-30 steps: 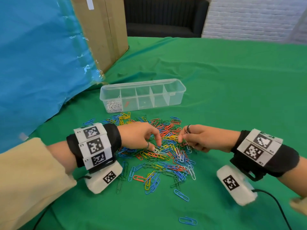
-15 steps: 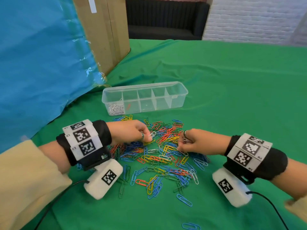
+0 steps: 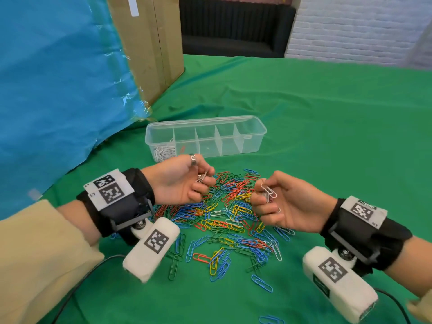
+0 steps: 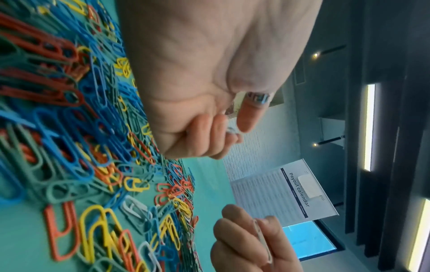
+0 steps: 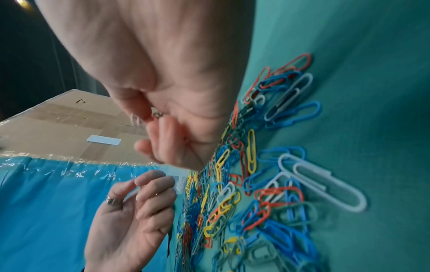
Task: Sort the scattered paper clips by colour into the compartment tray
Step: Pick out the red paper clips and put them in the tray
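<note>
A heap of red, blue, yellow, green and white paper clips lies on the green cloth. Behind it stands the clear compartment tray, with white clips in its leftmost cell. My left hand hovers palm-up over the heap's left side and pinches a few white clips. My right hand, raised over the right side, grips a small bunch of white clips. Both hands show in the wrist views: left hand, right hand.
A blue plastic-wrapped sheet and a cardboard box rise at the left, close to the tray. Stray blue clips lie near the front. Wrist cameras hang under both wrists. The green cloth stretches to the right.
Both hands have lifted off the heap and turned palm-up, each holding white clips. The left hand moved toward the tray.
</note>
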